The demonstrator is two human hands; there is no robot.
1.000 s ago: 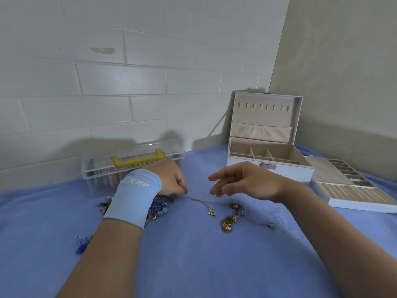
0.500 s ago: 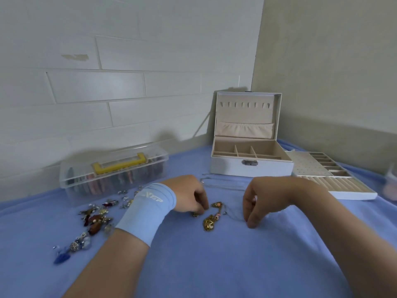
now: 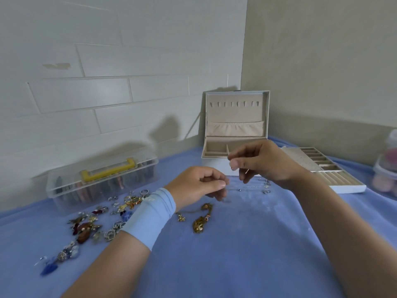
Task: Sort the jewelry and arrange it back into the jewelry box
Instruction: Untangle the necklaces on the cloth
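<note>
Both hands are up off the blue fleece-covered tabletop (image 3: 214, 265); half a second ago the fingertips were pressed to the cloth. The right hand is now raised in front of the box.

Left side of the tabletop: loose heap of mixed jewelry (image 3: 90, 226), gold, silver, red and blue pieces, scattered. Behind it, near the rear edge: clear plastic case with yellow handle (image 3: 103, 179), lid on.

Left hand (image 3: 197, 186), pale blue wristband (image 3: 150, 214): fingers curled in, thumb pressed on them, pinching one end of a fine silver chain (image 3: 247, 187). Below the hand lies a gold necklace with filigree pendant (image 3: 199, 222). The chain runs right over the cloth, faint.

Right hand (image 3: 266, 162): thumb and forefinger tips closed on the strand, other fingers loosely curled. It hides part of the front of the open white jewelry box (image 3: 236, 117), beige-lined, at the rear edge.

Just right of the box: white slotted ring tray (image 3: 335, 177). Far right edge: clear tub of pink items (image 3: 386, 168), blurred.
</note>
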